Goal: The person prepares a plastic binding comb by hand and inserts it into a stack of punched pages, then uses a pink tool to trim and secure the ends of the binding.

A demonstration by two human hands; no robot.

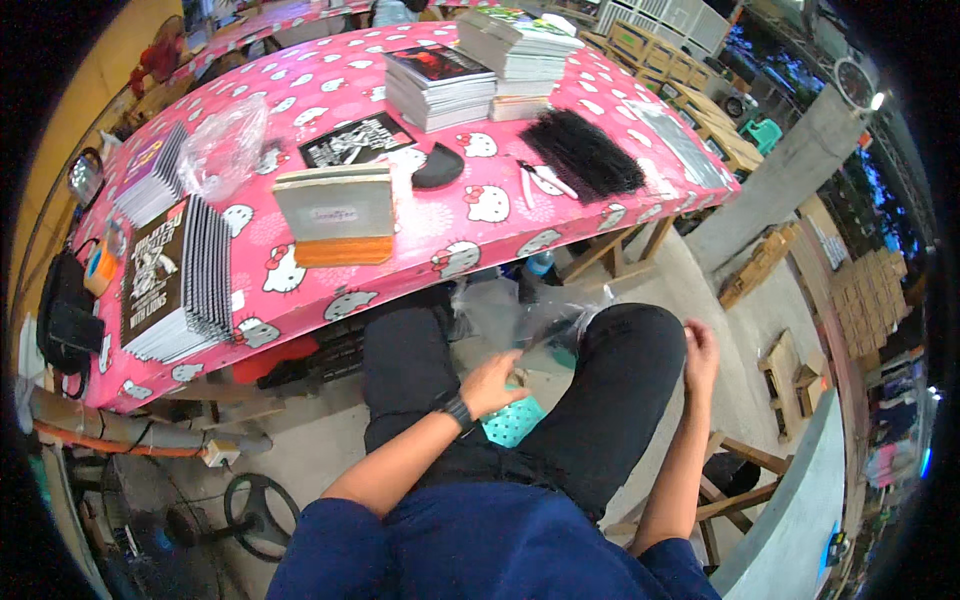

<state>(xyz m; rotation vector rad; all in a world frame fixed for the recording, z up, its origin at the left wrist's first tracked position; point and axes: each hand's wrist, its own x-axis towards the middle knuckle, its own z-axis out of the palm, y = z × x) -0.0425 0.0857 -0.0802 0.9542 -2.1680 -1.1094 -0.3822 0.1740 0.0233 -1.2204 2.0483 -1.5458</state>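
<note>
Two hands are down low, below the near edge of the pink table [300,290] with the white cat faces on it. We see our left hand [495,383], with a black watch [458,411] on its wrist, between our knees; its fingers are curled and pinch the edge of a clear plastic bag [520,315] that lies crumpled across our lap. Under that hand a teal spotted seat [512,425] shows between our black trousers. Our right hand [699,355] rests on the outer side of our right knee, fingers bent and close together; we cannot tell if it holds anything. Up on the table, near the near edge in the middle, a stack of booklets [337,212] stands with an orange band at its bottom. At the left end lies a bigger stack of dark books [175,280], tipped over the edge, and behind it sits another clear bag [222,148]. Toward the far edge are two tall stacks of books [440,85], and near the right end is a black comb-like pile [583,155] with white scissors [540,182] just beside it. A black bag [62,315] hangs off the left end of the table, and a fan [200,520] stands on the floor below.
</note>
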